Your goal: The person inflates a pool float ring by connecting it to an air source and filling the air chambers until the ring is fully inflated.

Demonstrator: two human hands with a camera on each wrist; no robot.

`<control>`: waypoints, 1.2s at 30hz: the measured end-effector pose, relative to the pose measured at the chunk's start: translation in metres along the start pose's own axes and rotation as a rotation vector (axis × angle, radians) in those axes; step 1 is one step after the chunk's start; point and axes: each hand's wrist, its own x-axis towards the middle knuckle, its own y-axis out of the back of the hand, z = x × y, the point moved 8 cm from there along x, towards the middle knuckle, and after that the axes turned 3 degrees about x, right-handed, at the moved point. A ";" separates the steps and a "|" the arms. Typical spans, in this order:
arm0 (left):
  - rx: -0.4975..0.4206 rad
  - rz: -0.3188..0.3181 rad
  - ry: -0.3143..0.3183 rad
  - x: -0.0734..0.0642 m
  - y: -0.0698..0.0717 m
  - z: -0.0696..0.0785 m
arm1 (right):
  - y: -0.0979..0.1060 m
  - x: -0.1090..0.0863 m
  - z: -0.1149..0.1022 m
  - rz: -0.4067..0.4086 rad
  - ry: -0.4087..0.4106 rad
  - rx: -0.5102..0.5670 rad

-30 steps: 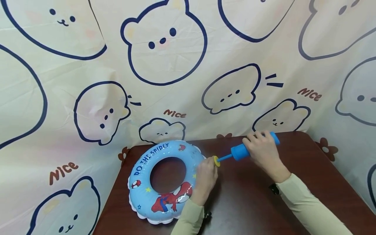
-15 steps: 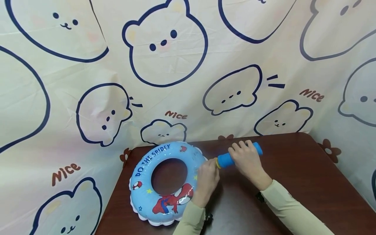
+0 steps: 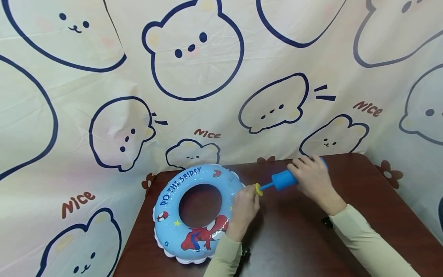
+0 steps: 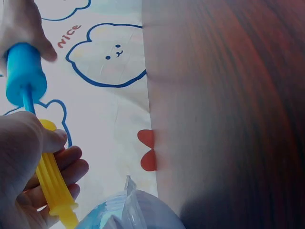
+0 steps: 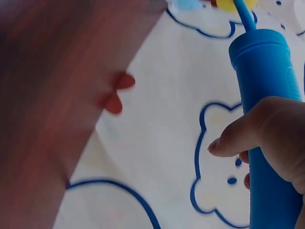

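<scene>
A hand pump has a blue barrel (image 3: 284, 180), a thin blue rod (image 3: 267, 186) and a yellow ribbed part (image 4: 53, 179). My right hand (image 3: 313, 179) grips the barrel, thumb along its side in the right wrist view. The fingers of my left hand (image 3: 245, 206) curl around the yellow part, whose flange shows beyond the knuckles in the head view. Between barrel and flange a stretch of rod is exposed. A light blue inflatable swim ring (image 3: 166, 227) with cartoon prints lies left of the left hand, full and round. The yellow part's narrow end points down toward the ring's clear plastic edge (image 4: 131, 205).
The dark brown table (image 3: 294, 238) stretches right of and in front of the ring. A cream cloth (image 3: 194, 115) with bear outlines hangs behind the table and along its sides.
My right hand pushed the barrel left up to the yellow flange, then drew it back to the right, baring the rod again. My left hand and the ring stay nearly still.
</scene>
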 end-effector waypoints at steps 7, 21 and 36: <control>-0.050 -0.001 0.027 0.002 0.003 -0.006 | 0.026 -0.004 0.036 0.042 -0.039 -0.013; -0.015 0.014 0.019 0.000 0.002 -0.005 | 0.036 -0.001 0.039 0.080 -0.023 -0.069; 0.016 0.055 0.014 -0.001 0.006 -0.006 | -0.006 0.012 -0.025 0.104 0.006 -0.059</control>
